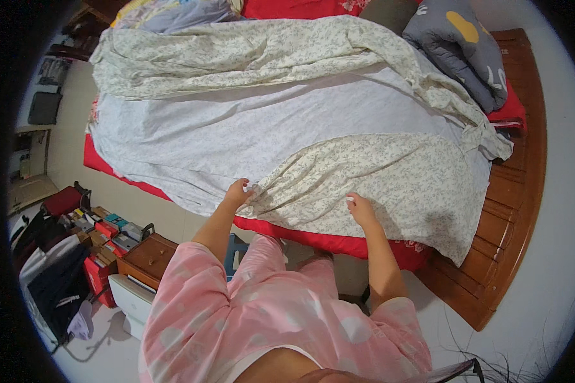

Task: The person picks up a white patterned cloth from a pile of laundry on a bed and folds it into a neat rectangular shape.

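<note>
A pale floral duvet cover (338, 172) lies spread over the bed, its plain white inner side showing across the middle and its patterned side folded over near me. My left hand (238, 192) pinches the folded near edge of the cover. My right hand (360, 207) is closed on the same near edge further right. Beneath the cover shows a red sheet (326, 241) along the bed's side.
A grey quilt with a yellow patch (460, 45) is bunched at the bed's far right corner. The wooden bed frame (492, 255) curves around the right. A small wooden bedside cabinet (150, 255), boxes and bags (64, 268) crowd the floor on my left.
</note>
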The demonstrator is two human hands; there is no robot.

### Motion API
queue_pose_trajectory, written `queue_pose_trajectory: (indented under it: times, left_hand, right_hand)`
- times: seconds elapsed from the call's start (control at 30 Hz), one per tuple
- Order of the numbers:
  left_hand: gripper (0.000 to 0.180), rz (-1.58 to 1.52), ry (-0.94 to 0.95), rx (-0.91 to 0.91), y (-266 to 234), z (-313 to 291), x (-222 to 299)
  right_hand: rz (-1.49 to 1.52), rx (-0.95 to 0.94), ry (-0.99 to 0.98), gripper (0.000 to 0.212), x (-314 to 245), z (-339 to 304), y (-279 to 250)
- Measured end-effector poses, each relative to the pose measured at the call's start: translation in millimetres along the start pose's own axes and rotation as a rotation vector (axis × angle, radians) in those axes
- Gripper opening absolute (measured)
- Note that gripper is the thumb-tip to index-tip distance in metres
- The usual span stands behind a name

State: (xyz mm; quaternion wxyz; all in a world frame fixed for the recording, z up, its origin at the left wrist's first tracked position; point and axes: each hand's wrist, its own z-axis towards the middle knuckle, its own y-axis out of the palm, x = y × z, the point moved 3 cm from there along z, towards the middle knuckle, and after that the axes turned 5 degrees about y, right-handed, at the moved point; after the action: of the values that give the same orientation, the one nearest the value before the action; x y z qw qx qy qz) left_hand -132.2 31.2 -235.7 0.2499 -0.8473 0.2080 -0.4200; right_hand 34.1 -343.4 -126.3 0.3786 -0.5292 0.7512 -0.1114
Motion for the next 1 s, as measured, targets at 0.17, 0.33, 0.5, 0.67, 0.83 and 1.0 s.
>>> queue_pose_trajectory:
  times: [0.17, 0.33, 0.5, 0.67, 0.83, 1.0]
  left_hand:
    - [0.061, 0.101, -0.086, -0.308, 27.7, 3.3, -20.2]
    - [0.056, -0.041, 0.066, -0.517, 11.4, -21.1, 23.5]
    - [0.043, -0.103, 0.188, -0.671, -64.6, -61.8, 65.8]
    - [0.042, -0.044, 0.249, -0.422, -135.3, -59.0, 55.0]
    - [0.027, 0.197, 0.080, 0.210, -190.9, -12.7, 32.9]
    - [0.012, 0.455, 0.251, 0.586, -241.5, 49.9, 82.8]
  right_hand:
    - [-0.064, -0.007, -0.105, 0.029, -87.1, 23.8, 21.2]
    - [-0.173, -0.017, -0.157, 0.044, -133.1, 53.3, 21.6]
    - [-0.405, -0.112, -0.270, 0.064, -158.3, 87.0, 39.6]
    - [-0.573, -0.048, -0.139, 0.035, -143.6, 109.0, 32.9]
    - [-0.273, 0.541, -0.083, 0.019, -98.0, 105.2, -37.2]
    - [-0.055, 0.813, -0.089, 0.018, -80.3, 114.7, -106.2]
